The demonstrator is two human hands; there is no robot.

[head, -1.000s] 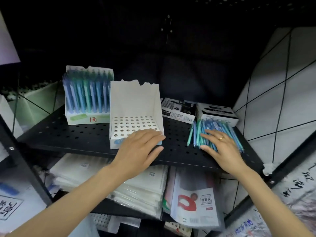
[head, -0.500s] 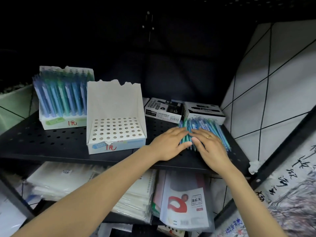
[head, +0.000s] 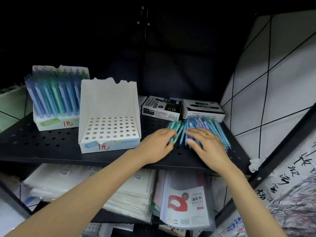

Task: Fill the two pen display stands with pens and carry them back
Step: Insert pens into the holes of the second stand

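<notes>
**Head view: both hands on the loose pens**

Head camera looks at a black perforated shelf (head: 51, 142). The loose pile of blue and teal pens (head: 203, 127) lies at its right end, partly covered by both hands. The left hand (head: 158, 144) curls its fingers around a few teal pens at the pile's left edge; how many cannot be told. The right hand (head: 207, 142) lies flat on the pile, fingers straight and spread. Just left stands the empty stand (head: 109, 117), its holes unfilled. The filled stand (head: 56, 98) sits farther left, its upper part dim. Two marker boxes (head: 183, 108) lie behind the pile. Everything above the shelf is too dark to make out.
</notes>
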